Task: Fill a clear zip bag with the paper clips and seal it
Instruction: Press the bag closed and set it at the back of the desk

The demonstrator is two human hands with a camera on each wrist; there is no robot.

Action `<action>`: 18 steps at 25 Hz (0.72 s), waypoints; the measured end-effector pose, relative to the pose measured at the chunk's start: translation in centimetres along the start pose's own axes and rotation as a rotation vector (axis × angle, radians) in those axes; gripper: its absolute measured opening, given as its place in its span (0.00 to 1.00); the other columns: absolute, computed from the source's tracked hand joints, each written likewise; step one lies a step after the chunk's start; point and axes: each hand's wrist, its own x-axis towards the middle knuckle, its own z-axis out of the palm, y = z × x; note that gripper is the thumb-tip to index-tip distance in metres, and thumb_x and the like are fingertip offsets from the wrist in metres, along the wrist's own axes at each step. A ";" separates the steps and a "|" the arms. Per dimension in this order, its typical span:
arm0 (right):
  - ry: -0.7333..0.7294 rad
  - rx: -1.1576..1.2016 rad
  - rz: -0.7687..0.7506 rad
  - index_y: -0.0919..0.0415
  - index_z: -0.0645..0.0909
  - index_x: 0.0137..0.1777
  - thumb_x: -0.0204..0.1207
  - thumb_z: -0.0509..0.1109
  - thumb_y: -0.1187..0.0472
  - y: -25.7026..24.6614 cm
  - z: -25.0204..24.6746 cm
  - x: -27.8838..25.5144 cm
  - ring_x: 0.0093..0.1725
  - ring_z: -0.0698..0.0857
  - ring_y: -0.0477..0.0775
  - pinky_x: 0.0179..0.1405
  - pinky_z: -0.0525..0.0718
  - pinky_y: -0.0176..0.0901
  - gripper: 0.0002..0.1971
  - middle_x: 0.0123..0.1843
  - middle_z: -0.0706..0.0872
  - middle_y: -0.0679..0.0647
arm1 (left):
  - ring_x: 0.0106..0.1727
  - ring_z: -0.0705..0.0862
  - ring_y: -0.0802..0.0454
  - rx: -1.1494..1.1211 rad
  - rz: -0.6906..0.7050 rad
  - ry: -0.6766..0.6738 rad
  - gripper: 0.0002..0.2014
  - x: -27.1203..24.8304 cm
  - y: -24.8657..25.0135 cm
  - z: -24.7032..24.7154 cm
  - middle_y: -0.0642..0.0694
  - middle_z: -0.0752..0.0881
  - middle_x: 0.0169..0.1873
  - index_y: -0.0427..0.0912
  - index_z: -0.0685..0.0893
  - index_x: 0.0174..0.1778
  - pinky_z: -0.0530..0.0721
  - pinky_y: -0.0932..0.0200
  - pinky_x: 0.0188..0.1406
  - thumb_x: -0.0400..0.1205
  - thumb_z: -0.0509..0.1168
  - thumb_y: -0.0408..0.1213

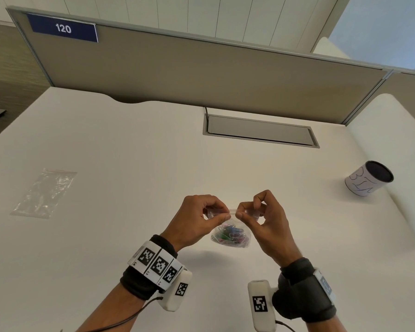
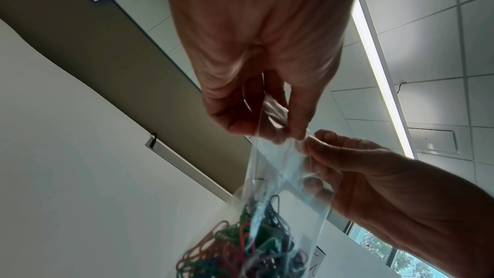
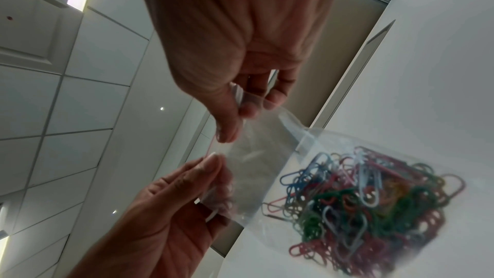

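Note:
A clear zip bag (image 1: pixel 230 236) hangs above the white desk (image 1: pixel 130 164), held up by its top strip. Coloured paper clips (image 1: pixel 229 234) fill its bottom, seen close in the wrist views as clips (image 2: pixel 248 246) and clips (image 3: pixel 369 202). My left hand (image 1: pixel 222 215) pinches the left half of the zip strip between thumb and forefinger; the same hand (image 2: pixel 283 132) shows from below. My right hand (image 1: pixel 243 214) pinches the strip just to the right, almost touching the left fingers, and appears as the right hand (image 3: pixel 232 126). Whether the zip is closed cannot be told.
A second, empty clear zip bag (image 1: pixel 44 192) lies flat at the desk's left. A white paper-wrapped cup (image 1: pixel 369 178) with a dark inside stands at the right. A grey cable hatch (image 1: pixel 261 130) sits near the back partition (image 1: pixel 201 73).

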 end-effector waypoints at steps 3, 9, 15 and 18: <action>0.010 -0.012 -0.007 0.57 0.66 0.40 0.73 0.76 0.65 0.3 0.2 0.0 0.38 0.85 0.51 0.38 0.82 0.32 0.17 0.39 0.91 0.51 | 0.39 0.85 0.67 0.027 -0.001 0.006 0.03 0.2 -0.2 0.1 0.58 0.88 0.36 0.43 0.90 0.42 0.80 0.76 0.41 0.75 0.74 0.38; 0.038 -0.002 -0.016 0.61 0.66 0.41 0.73 0.76 0.64 0.5 0.0 0.1 0.40 0.86 0.54 0.40 0.83 0.37 0.17 0.42 0.91 0.49 | 0.38 0.86 0.64 0.006 -0.021 0.056 0.04 0.4 -0.1 -0.1 0.56 0.90 0.34 0.45 0.91 0.40 0.86 0.68 0.41 0.72 0.77 0.39; 0.053 0.008 0.003 0.56 0.65 0.39 0.72 0.76 0.65 0.4 -0.7 0.2 0.42 0.87 0.55 0.38 0.83 0.38 0.18 0.42 0.91 0.50 | 0.35 0.86 0.59 -0.013 -0.027 0.075 0.03 0.6 0.1 -0.2 0.55 0.90 0.31 0.44 0.91 0.36 0.88 0.61 0.40 0.71 0.78 0.37; 0.064 0.023 0.005 0.55 0.64 0.38 0.72 0.75 0.66 0.2 -0.7 0.3 0.41 0.87 0.55 0.37 0.82 0.34 0.19 0.41 0.91 0.52 | 0.34 0.88 0.58 -0.040 -0.036 0.111 0.06 0.7 0.0 -0.2 0.51 0.92 0.32 0.42 0.92 0.37 0.86 0.66 0.38 0.69 0.80 0.38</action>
